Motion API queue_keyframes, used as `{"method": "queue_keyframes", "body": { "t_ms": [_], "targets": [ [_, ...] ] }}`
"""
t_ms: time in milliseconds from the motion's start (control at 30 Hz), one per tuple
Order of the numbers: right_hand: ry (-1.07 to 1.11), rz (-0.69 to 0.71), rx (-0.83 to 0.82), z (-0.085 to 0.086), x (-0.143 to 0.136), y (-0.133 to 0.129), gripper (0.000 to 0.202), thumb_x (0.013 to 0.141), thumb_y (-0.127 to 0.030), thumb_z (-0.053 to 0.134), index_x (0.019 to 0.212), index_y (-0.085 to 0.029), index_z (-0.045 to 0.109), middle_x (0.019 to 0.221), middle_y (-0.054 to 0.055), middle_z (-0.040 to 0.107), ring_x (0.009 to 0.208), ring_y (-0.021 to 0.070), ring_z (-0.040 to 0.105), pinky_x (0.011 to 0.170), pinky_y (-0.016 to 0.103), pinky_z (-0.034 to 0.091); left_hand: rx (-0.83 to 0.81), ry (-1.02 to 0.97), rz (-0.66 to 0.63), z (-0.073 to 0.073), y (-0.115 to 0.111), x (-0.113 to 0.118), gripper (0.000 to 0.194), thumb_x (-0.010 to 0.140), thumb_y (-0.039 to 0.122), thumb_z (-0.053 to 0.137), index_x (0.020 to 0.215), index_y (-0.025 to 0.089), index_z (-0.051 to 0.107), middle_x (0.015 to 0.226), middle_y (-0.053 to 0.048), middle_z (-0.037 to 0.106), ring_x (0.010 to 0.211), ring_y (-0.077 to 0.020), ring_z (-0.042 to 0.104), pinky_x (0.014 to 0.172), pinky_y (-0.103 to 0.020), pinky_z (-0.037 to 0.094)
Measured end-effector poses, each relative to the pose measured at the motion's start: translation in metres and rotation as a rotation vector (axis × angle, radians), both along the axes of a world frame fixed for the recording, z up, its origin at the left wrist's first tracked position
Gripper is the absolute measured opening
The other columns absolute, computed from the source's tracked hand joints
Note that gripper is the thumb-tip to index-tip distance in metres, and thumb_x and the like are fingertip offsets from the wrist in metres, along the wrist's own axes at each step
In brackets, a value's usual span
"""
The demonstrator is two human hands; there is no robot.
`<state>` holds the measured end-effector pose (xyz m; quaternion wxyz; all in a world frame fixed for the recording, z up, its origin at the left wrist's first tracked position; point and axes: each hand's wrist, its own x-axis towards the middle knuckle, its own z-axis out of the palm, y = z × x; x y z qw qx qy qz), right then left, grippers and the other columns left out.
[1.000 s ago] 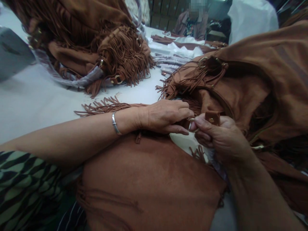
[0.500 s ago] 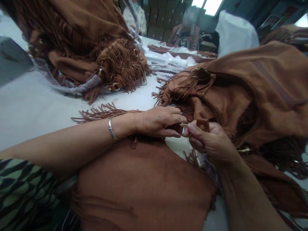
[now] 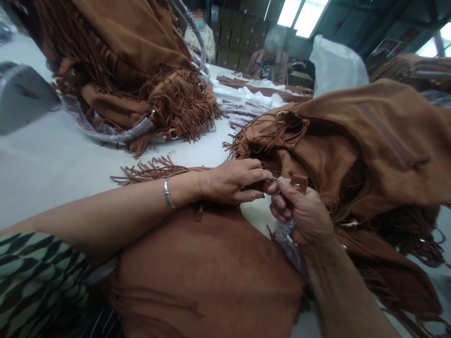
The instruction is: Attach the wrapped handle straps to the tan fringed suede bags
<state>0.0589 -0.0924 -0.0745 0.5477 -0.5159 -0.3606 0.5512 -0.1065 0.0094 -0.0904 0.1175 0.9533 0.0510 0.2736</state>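
A brown suede bag (image 3: pixel 211 267) with fringe lies in front of me. Over its top edge, my left hand (image 3: pixel 234 180) is closed, its fingers pinching a gold metal ring (image 3: pixel 272 180). My right hand (image 3: pixel 305 211) faces it from the right, thumb against the ring. It grips a bag handle (image 3: pixel 287 239) wrapped in clear plastic, which hangs below the fingers. A leather tab (image 3: pixel 299 182) with a small gold stud sticks up above the right thumb. What lies between the left fingertips is partly hidden.
Another open brown bag (image 3: pixel 345 155) lies close on the right. A fringed bag (image 3: pixel 134 61) stands at the back left on the white table (image 3: pixel 70 173). Plastic-wrapped straps (image 3: pixel 243 110) and a white sack (image 3: pixel 336 65) are farther back. Two people (image 3: pixel 268 63) are across the table.
The view has tilted up slightly. The ring has turned and now shows its round outline between my hands. My right hand has shifted a little, and more of the plastic-wrapped handle shows.
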Motion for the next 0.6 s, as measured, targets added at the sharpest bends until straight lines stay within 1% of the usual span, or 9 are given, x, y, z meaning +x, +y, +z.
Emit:
{"method": "queue_keyframes", "body": {
  "t_ms": [67, 133, 233, 300, 367, 433, 500, 567, 600],
  "targets": [
    [-0.158, 0.016, -0.010, 0.000, 0.013, 0.000, 0.032, 0.067, -0.041, 0.079, 0.068, -0.012, 0.064, 0.043, -0.006, 0.043, 0.034, 0.0027, 0.031, 0.031, 0.014, 0.020, 0.013, 0.050, -0.069, 0.001, 0.001, -0.001, 0.035, 0.092, 0.036, 0.046, 0.116, 0.013, 0.055, 0.094, -0.010, 0.056, 0.082, -0.0167, 0.053, 0.072, -0.026, 0.044],
    [-0.248, 0.059, -0.040, 0.002, 0.021, -0.001, 0.035, 0.064, -0.041, 0.081, 0.066, -0.012, 0.063, 0.040, -0.007, 0.040, 0.034, 0.0028, 0.031, 0.032, 0.014, 0.018, 0.023, 0.100, -0.126, 0.001, 0.002, -0.001, 0.034, 0.092, 0.035, 0.045, 0.117, 0.014, 0.055, 0.094, -0.010, 0.056, 0.080, -0.0168, 0.053, 0.071, -0.026, 0.044],
    [-0.269, 0.151, -0.075, 0.004, 0.022, -0.003, 0.035, 0.066, -0.042, 0.080, 0.067, -0.012, 0.061, 0.042, -0.006, 0.042, 0.034, 0.0028, 0.031, 0.032, 0.014, 0.018, 0.033, 0.133, -0.133, 0.001, 0.001, -0.001, 0.035, 0.092, 0.035, 0.044, 0.118, 0.015, 0.055, 0.093, -0.010, 0.056, 0.079, -0.0173, 0.053, 0.069, -0.026, 0.044],
    [-0.239, 0.140, -0.044, 0.004, 0.014, -0.005, 0.032, 0.070, -0.041, 0.077, 0.069, -0.013, 0.060, 0.044, -0.006, 0.044, 0.034, 0.0028, 0.032, 0.033, 0.015, 0.020, 0.039, 0.130, -0.109, 0.001, 0.002, -0.001, 0.037, 0.093, 0.037, 0.043, 0.120, 0.015, 0.054, 0.095, -0.011, 0.056, 0.082, -0.0182, 0.054, 0.071, -0.027, 0.044],
    [-0.172, 0.034, 0.049, 0.000, 0.000, -0.007, 0.028, 0.074, -0.037, 0.075, 0.068, -0.014, 0.058, 0.045, -0.007, 0.043, 0.034, 0.0031, 0.033, 0.033, 0.015, 0.023, 0.048, 0.116, -0.076, 0.001, 0.003, -0.002, 0.043, 0.093, 0.041, 0.041, 0.125, 0.014, 0.051, 0.097, -0.012, 0.056, 0.084, -0.0192, 0.054, 0.073, -0.028, 0.045],
    [-0.102, -0.121, 0.164, -0.005, -0.016, -0.009, 0.025, 0.077, -0.033, 0.072, 0.069, -0.015, 0.057, 0.045, -0.008, 0.041, 0.035, 0.0038, 0.034, 0.034, 0.016, 0.025, 0.060, 0.097, -0.039, 0.002, 0.005, -0.003, 0.050, 0.093, 0.045, 0.039, 0.130, 0.011, 0.046, 0.099, -0.013, 0.057, 0.087, -0.0200, 0.055, 0.076, -0.029, 0.045],
    [-0.065, -0.255, 0.250, -0.010, -0.031, -0.011, 0.022, 0.079, -0.031, 0.070, 0.070, -0.016, 0.057, 0.047, -0.008, 0.042, 0.036, 0.0042, 0.035, 0.034, 0.016, 0.026, 0.070, 0.081, 0.000, 0.002, 0.005, -0.004, 0.053, 0.094, 0.047, 0.036, 0.131, 0.010, 0.044, 0.100, -0.013, 0.058, 0.089, -0.0200, 0.055, 0.079, -0.029, 0.046],
    [-0.053, -0.349, 0.282, -0.013, -0.039, -0.012, 0.021, 0.080, -0.032, 0.069, 0.071, -0.016, 0.057, 0.049, -0.007, 0.044, 0.037, 0.0045, 0.037, 0.035, 0.016, 0.028, 0.067, 0.068, 0.049, 0.003, 0.002, -0.005, 0.052, 0.094, 0.047, 0.035, 0.131, 0.010, 0.044, 0.102, -0.013, 0.058, 0.090, -0.0194, 0.055, 0.080, -0.029, 0.045],
    [-0.046, -0.368, 0.274, -0.013, -0.040, -0.011, 0.022, 0.080, -0.033, 0.069, 0.072, -0.016, 0.057, 0.049, -0.007, 0.044, 0.038, 0.0045, 0.037, 0.035, 0.016, 0.028, 0.061, 0.067, 0.081, 0.003, -0.001, -0.005, 0.051, 0.094, 0.046, 0.036, 0.130, 0.010, 0.045, 0.102, -0.013, 0.057, 0.089, -0.0191, 0.055, 0.079, -0.028, 0.045]
  ]
}}
